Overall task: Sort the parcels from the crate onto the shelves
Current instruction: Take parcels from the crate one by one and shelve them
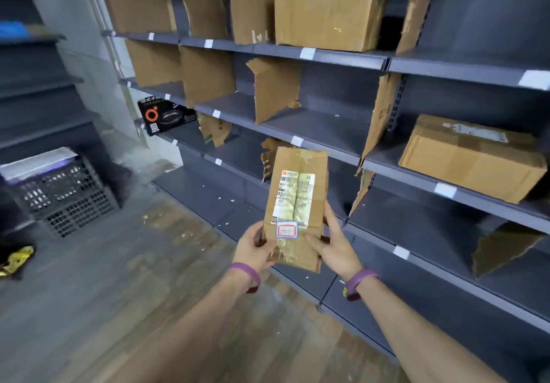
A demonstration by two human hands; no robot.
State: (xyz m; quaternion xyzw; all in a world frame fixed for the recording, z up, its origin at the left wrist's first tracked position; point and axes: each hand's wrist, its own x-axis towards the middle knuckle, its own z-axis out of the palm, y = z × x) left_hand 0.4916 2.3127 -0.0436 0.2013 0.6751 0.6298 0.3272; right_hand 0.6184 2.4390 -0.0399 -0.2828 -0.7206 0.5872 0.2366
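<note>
I hold a narrow brown cardboard parcel (297,201) upright in front of the grey shelves (315,132), its white shipping label and a small red-and-blue sticker facing me. My left hand (256,248) grips its lower left edge. My right hand (334,243) grips its lower right edge, fingers wrapped behind. A black slatted crate (65,195) stands on the floor at the far left, with something white on top.
Shelf bays are split by torn cardboard dividers (276,91). A large box (327,15) sits on the top shelf, another box (473,156) on the right middle shelf, a black product box (166,116) at left. A yellow-black item (15,260) lies on the wooden floor.
</note>
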